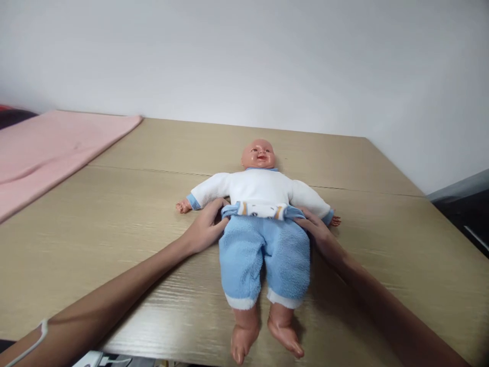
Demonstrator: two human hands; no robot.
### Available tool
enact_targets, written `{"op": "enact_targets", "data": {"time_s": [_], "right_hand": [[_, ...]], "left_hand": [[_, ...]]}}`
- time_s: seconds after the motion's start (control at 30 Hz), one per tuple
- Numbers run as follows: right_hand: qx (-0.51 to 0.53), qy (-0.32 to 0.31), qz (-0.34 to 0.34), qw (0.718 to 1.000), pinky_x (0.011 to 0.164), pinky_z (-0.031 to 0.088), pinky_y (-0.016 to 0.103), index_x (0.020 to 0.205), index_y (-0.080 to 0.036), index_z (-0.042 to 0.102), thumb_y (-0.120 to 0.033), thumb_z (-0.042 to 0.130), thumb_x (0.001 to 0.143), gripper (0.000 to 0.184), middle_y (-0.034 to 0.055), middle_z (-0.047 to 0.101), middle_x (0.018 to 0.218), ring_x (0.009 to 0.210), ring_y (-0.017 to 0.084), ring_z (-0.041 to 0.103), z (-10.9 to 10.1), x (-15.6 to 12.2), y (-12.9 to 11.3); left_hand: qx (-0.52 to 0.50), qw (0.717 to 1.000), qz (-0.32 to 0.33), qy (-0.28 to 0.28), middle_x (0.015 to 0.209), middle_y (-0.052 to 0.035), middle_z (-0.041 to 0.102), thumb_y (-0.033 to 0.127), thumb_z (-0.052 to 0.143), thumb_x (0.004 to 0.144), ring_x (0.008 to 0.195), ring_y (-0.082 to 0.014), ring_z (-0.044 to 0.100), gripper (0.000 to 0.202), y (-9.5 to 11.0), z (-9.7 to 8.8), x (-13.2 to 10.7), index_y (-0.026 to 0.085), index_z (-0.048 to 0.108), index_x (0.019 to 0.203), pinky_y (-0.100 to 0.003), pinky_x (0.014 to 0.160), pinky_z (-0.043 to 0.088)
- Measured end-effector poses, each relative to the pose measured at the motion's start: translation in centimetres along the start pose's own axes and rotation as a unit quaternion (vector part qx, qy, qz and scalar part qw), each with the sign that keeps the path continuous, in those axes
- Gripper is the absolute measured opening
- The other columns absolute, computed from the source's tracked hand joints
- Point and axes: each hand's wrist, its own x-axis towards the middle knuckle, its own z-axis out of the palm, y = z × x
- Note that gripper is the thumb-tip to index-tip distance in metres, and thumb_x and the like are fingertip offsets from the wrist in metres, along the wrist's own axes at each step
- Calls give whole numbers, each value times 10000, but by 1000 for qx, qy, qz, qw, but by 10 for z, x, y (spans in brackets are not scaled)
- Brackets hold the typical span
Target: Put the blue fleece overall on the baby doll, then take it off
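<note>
Doll [263,232]: flat on its back in the middle of the worktop [397,244], right between the hands, so no reaching needed from either side.
Long axis: runs pretty much straight away from the person, head [260,154] at the far end, feet [243,340] pointing back this way near the close edge.
Left hand [209,224]: at the doll's side by the waist, looks like thumb and fingers are pinching the blue end of the waist band [262,210].
Right hand [315,228]: same deal on the opposite side, fingers closed on the other blue end, though some of them are hidden so I can't count them.
Nearer hand: honestly a tie, they're level across the waist, so the line between the 2 hands crosses the doll's length roughly square-on.
Waist band: bunched, printed white in the middle. Can't tell if it's part of the white top [260,186] or the blue pants [244,250].
Doll's arms: spread out wide, 1 past each hand.
Pink cloth [64,148]: far left, well apart from everything else here.
</note>
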Motion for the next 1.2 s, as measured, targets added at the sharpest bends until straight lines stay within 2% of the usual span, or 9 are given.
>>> {"op": "enact_targets", "data": {"time_s": [0.13, 0.27, 0.37, 0.57, 0.7, 0.8, 0.93, 1.03, 1.2], "right_hand": [[127, 12, 84, 988, 1027, 606, 466, 1104, -293, 775, -631, 780, 930, 381, 36, 821, 1123, 1089, 308, 740, 7, -5, 7], [161, 13, 78, 984, 1001, 627, 464, 1253, -303, 723, -627, 697, 1013, 403, 41, 819, 1216, 1096, 295, 763, 17, -2, 6], [139, 23, 54, 989, 905, 628, 414, 1228, -304, 723, -633, 738, 988, 407, 29, 812, 1142, 1006, 277, 753, 16, 4, 11], [83, 11, -13, 996, 840, 532, 384, 1031, -279, 741, -520, 743, 970, 248, 24, 713, 980, 919, 266, 647, 1, 10, 12], [-84, -6, -142, 986, 835, 462, 397, 958, -276, 679, -458, 737, 991, 194, 22, 600, 923, 883, 259, 565, -3, 6, -15], [-191, 2, -215, 958, 872, 446, 402, 893, -259, 640, -393, 751, 985, 197, 28, 595, 917, 914, 262, 561, 4, 11, -40], [-145, 39, -120, 981, 776, 445, 358, 887, -256, 628, -507, 667, 1049, 301, -4, 605, 831, 797, 220, 553, 18, 29, -49], [-109, 63, -52, 991, 866, 493, 368, 941, -242, 707, -619, 675, 1030, 389, 22, 712, 919, 905, 252, 636, 20, 36, -36], [-52, 43, 3, 998, 880, 521, 399, 902, -255, 714, -685, 697, 986, 439, 23, 706, 910, 901, 266, 630, 6, 14, -8]], "left_hand": [[-134, 988, -73, 11, 1005, -17, 669, 516, 546, 1076, 959, -223, 614, 288, 2, 8, -2, 233, 586, 1042, -354, 902, 521], [-263, 958, -115, 3, 1079, -55, 757, 680, 660, 1009, 920, -226, 671, 494, 0, 15, 3, 226, 635, 1205, -351, 848, 548], [-298, 947, -114, -27, 1089, -75, 785, 719, 702, 988, 837, -212, 662, 577, -7, 13, 8, 211, 686, 1260, -333, 766, 531], [-247, 968, -33, -35, 1024, -41, 690, 518, 764, 1007, 940, -215, 611, 329, -14, -6, 15, 200, 732, 1082, -323, 838, 476], [-158, 983, 83, -39, 915, -4, 552, 455, 803, 988, 897, -194, 515, 309, -2, -15, 18, 199, 640, 928, -318, 824, 415], [-125, 986, 101, -49, 920, 2, 535, 464, 746, 1048, 884, -186, 496, 298, 9, -16, 25, 207, 626, 955, -318, 813, 395], [-177, 983, 17, -36, 899, 23, 463, 576, 589, 1120, 803, -169, 426, 372, 16, -9, 38, 218, 586, 1020, -314, 729, 347], [-163, 986, -25, -26, 918, 18, 475, 605, 571, 1111, 834, -183, 441, 397, 11, -6, 40, 215, 591, 1046, -326, 763, 355], [-98, 994, -28, -34, 968, -12, 537, 466, 534, 1078, 960, -242, 506, 271, -7, -6, 21, 225, 570, 959, -380, 908, 384]]}}
